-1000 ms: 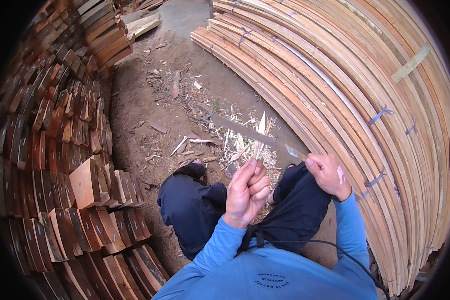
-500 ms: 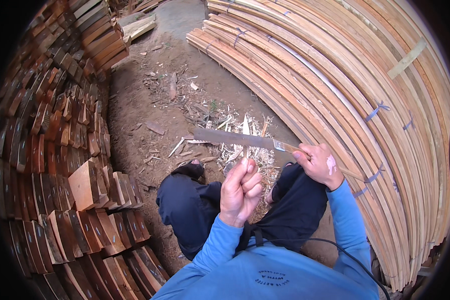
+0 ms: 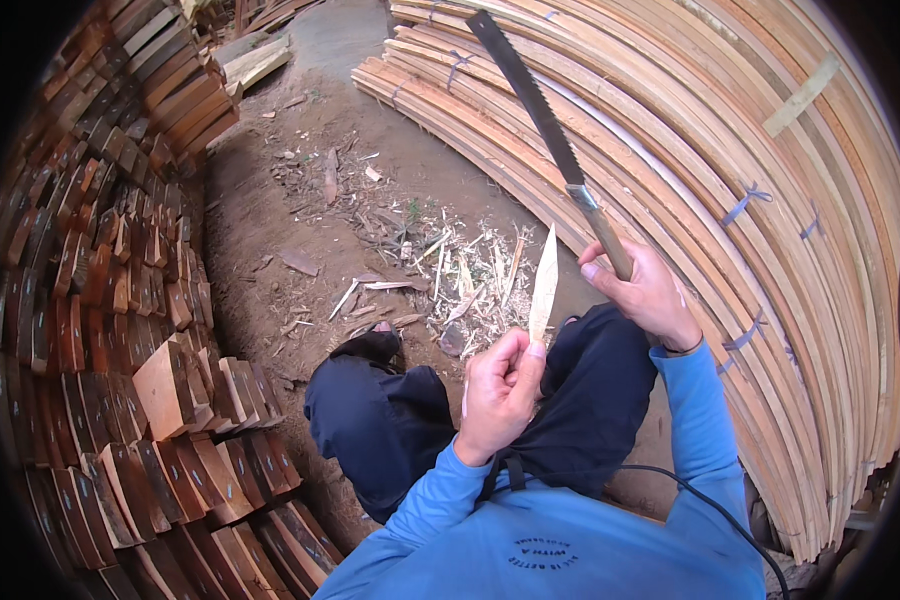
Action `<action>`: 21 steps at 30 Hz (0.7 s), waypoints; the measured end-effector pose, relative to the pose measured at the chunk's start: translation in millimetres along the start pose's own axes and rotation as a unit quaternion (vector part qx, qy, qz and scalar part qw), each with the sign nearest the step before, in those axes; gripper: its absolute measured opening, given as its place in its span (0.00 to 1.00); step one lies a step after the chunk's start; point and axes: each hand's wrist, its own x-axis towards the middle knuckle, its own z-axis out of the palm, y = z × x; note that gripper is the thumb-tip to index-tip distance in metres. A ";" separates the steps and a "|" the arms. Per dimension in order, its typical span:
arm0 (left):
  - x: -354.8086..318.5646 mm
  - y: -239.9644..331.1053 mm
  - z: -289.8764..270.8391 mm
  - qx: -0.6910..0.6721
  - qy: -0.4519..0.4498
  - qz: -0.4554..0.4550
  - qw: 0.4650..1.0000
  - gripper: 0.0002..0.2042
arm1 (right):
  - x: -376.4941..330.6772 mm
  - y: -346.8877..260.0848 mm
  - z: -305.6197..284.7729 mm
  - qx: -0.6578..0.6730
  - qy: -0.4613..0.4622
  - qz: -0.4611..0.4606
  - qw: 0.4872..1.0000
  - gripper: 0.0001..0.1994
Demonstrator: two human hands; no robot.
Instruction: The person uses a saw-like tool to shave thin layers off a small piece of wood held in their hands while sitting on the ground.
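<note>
My left hand (image 3: 500, 393) pinches the lower end of a pale, pointed piece of carved wood (image 3: 544, 285), its tip pointing up and away from me. To the right, my right hand (image 3: 646, 292) is wrapped round the wooden handle of a saw-toothed blade (image 3: 542, 105). The dark blade is raised, slanting up to the left, with teeth along its right edge and a metal collar where it meets the handle. Blade and carved wood are apart. Both hands are above my lap.
Wood shavings (image 3: 480, 270) lie on the dirt ground (image 3: 260, 215) beyond my feet. Stacked short wooden blocks (image 3: 170, 385) rise along the left. Long curved-looking bundles of wooden strips (image 3: 690, 190), tied with blue bands, fill the right side. A black cable (image 3: 705, 508) crosses my right side.
The saw-toothed blade has swung from lying level across the carved wood to pointing up and away. My left hand has moved slightly right and nearer me, turning the wood into fuller view.
</note>
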 end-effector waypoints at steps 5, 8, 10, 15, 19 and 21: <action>1.8 7.4 17.8 -0.006 -0.001 -0.031 1.000 0.14 | -2.4 -7.7 -11.1 0.138 -0.081 0.105 0.982 0.13; 2.5 -4.4 17.0 0.041 -0.047 -0.015 0.998 0.13 | -0.1 -3.5 -8.6 0.140 -0.071 0.044 0.987 0.13; 1.4 -6.4 17.4 0.029 -0.074 -0.034 0.996 0.12 | 1.3 -1.8 -5.0 0.134 -0.071 -0.001 0.988 0.13; 0.4 -9.7 15.3 -0.092 -0.147 -0.117 0.978 0.11 | 2.3 -2.8 0.4 0.110 -0.098 0.003 0.989 0.15; 1.4 -11.2 16.5 -0.168 -0.152 -0.136 0.964 0.14 | 8.3 3.6 5.3 0.120 -0.134 0.006 0.984 0.13; 0.9 -7.6 19.6 -0.140 -0.145 -0.118 0.972 0.15 | 8.9 4.0 7.4 0.131 -0.146 0.009 0.981 0.13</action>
